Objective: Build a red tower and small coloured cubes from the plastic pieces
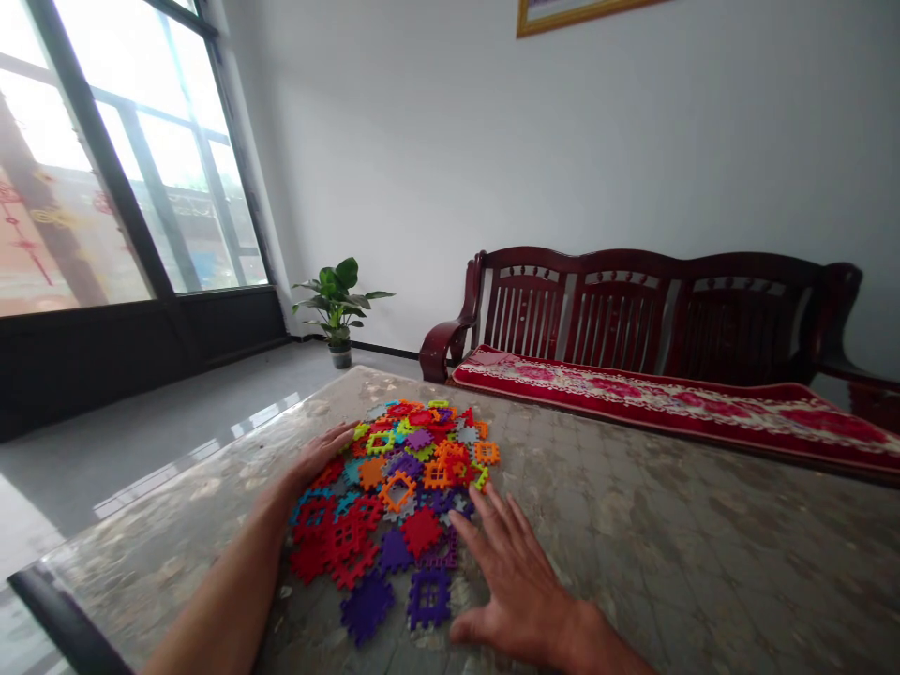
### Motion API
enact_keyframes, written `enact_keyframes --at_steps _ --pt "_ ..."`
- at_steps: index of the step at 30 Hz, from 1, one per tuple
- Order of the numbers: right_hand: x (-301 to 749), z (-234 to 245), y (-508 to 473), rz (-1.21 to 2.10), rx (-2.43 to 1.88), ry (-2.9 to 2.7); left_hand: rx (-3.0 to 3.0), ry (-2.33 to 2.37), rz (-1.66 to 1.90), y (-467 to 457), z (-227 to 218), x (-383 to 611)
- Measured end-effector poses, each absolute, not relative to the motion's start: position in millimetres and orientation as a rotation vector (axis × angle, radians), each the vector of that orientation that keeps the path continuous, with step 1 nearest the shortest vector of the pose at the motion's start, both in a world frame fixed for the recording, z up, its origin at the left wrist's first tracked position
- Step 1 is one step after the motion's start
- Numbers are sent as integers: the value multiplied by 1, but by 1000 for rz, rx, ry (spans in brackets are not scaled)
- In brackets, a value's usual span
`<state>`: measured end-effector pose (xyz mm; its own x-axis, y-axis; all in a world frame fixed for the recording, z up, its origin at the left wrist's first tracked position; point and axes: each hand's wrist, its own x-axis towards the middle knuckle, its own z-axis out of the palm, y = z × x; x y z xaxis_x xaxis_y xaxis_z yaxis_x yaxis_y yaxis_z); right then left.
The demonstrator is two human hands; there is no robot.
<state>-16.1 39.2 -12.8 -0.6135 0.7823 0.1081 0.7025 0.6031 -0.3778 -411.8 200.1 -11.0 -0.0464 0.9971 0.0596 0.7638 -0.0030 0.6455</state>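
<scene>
A spread pile of flat, notched plastic building tiles (372,472) in red, orange, purple, blue, yellow-green and grey covers the near middle of the table. Some tiles are solid, others have window-like cutouts. My left hand (320,459) lies along the pile's left edge, fingers stretched forward and touching or close to the tiles. On the right side, my right hand (510,572) rests with its fingers spread, fingertips at the pile's edge. A purple window tile (428,598) lies near its thumb, beside a solid purple tile (367,607). Neither hand holds anything.
The table (633,544) has a patterned, glossy cover and reaches far to the right. Behind it stands a dark red wooden bench (619,300) with a red floral cushion (633,394). A potted plant (340,305) stands on the floor near the large window (175,159).
</scene>
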Motion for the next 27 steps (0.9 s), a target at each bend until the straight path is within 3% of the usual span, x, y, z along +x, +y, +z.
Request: enact_keyframes --at_steps 9,27 --pt "-60 -8 62 666 -1203 -2648 1960 2144 485 182 -9 -372" --pt "25 -13 47 545 -1112 -2686 1714 2463 555 136 -15 -272"
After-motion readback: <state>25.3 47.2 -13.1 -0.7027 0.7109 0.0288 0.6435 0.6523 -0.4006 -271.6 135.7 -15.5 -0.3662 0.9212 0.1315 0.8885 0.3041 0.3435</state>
